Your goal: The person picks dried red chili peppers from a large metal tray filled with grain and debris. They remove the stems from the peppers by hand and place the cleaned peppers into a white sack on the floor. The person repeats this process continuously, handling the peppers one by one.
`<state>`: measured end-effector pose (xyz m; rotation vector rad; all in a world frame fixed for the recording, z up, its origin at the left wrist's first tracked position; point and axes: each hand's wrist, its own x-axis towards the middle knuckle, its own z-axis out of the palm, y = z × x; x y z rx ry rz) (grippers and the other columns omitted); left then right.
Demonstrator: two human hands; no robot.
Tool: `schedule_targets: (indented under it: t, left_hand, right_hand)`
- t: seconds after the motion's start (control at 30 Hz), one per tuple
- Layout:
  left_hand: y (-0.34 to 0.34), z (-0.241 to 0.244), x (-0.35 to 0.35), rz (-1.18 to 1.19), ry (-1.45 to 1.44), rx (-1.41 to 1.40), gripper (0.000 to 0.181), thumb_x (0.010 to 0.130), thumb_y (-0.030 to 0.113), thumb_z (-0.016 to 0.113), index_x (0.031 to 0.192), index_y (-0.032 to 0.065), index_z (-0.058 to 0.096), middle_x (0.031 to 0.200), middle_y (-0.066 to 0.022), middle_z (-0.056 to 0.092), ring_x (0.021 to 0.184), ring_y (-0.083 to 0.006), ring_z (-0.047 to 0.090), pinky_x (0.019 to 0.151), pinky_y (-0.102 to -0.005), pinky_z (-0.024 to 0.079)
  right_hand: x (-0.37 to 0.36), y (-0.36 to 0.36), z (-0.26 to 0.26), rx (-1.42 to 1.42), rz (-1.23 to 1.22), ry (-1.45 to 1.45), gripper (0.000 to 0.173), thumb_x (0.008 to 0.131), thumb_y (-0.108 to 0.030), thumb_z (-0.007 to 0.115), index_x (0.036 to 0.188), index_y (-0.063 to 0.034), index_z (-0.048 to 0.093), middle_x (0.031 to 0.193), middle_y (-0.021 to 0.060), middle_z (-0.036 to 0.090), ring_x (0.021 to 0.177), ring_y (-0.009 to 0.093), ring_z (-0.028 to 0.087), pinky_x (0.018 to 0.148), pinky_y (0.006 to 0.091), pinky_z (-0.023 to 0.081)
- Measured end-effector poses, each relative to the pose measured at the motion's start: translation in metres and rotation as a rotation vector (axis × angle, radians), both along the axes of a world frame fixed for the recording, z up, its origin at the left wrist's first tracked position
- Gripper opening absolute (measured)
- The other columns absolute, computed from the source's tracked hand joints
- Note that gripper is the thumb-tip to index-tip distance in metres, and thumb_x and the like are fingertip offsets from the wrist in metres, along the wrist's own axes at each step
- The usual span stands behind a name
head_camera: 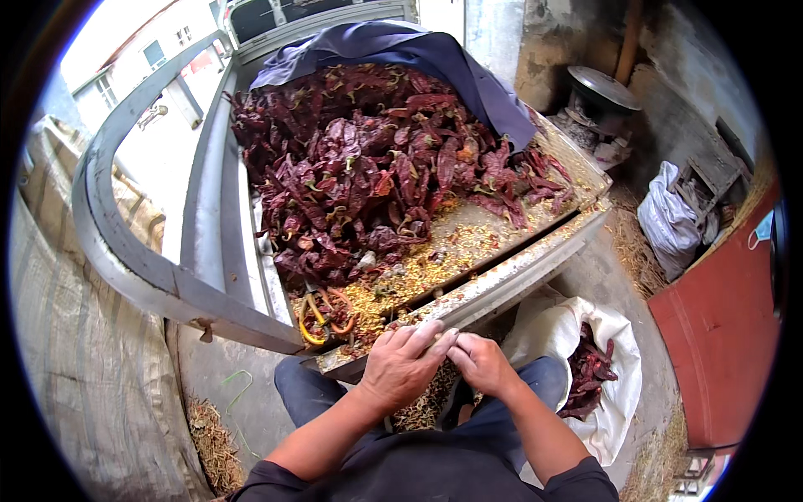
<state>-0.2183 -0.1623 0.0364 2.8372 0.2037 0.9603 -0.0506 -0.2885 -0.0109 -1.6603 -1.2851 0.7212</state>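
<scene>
My left hand (401, 364) and my right hand (484, 363) meet over my lap, fingertips touching, by the front edge of a metal cargo bed (502, 290). Whatever is pinched between the fingers is hidden or too small to tell. Past the hands, a large heap of dried dark-red chili peppers (351, 169) fills much of the bed. Loose yellow seeds (401, 288) cover the bed floor in front of the heap. Beside my right knee, an open white woven sack (618, 401) holds more dried red peppers (588, 376).
Yellow and orange cable loops (317, 317) lie at the bed's near left corner. A curved metal rail (100, 207) rises at left. Dark cloth (439, 59) drapes over the heap's far side. At right stand a stove with a lidded pot (602, 88), a stuffed white bag (668, 213) and a red panel (721, 326).
</scene>
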Motion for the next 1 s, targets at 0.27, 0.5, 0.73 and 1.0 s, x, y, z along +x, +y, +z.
schedule_targets:
  t: [0.27, 0.5, 0.73, 1.0]
  left_hand:
    - [0.01, -0.033, -0.023, -0.214, 0.607, -0.018, 0.011, 0.093, 0.018, 0.059, 0.09, 0.0089, 0.063, 0.082, -0.0064, 0.062, 0.084, -0.025, 0.068, 0.074, -0.0403, 0.054]
    - [0.02, -0.024, -0.031, -0.283, 0.616, 0.006, 0.009, 0.089, 0.018, 0.06, 0.086, 0.0096, 0.061, 0.081, -0.0062, 0.062, 0.081, -0.0251, 0.066, 0.072, -0.0398, 0.054]
    - [0.01, -0.032, -0.025, -0.065, 0.219, -0.16, 0.017, 0.081, 0.014, 0.069, 0.076, 0.0108, 0.053, 0.071, -0.0069, 0.053, 0.065, -0.0279, 0.061, 0.057, -0.0422, 0.049]
    - [0.019, 0.006, -0.032, 0.326, 0.65, -0.246, 0.052, 0.087, 0.044, 0.078, 0.127, 0.0126, 0.068, 0.1, -0.0101, 0.073, 0.093, -0.0313, 0.072, 0.081, -0.0466, 0.054]
  right_hand:
    - [-0.012, -0.003, 0.016, -0.247, 0.416, -0.4, 0.028, 0.103, -0.033, 0.057, 0.098, -0.0063, 0.061, 0.096, 0.019, 0.069, 0.091, 0.043, 0.067, 0.079, 0.0526, 0.054]
    - [-0.006, 0.006, 0.013, -0.176, 0.577, -0.357, 0.03, 0.105, -0.031, 0.054, 0.092, -0.0048, 0.06, 0.086, 0.0166, 0.065, 0.085, 0.041, 0.066, 0.076, 0.0497, 0.053]
    - [-0.04, 0.004, -0.005, -0.202, 0.015, 0.76, 0.036, 0.11, -0.028, 0.05, 0.085, -0.0043, 0.059, 0.071, 0.0033, 0.057, 0.062, 0.015, 0.059, 0.058, 0.0302, 0.048]
    - [0.005, -0.028, -0.061, -0.012, -0.343, 1.036, 0.042, 0.109, -0.04, 0.056, 0.1, 0.0, 0.064, 0.076, 0.0028, 0.059, 0.062, 0.012, 0.061, 0.053, 0.024, 0.047]
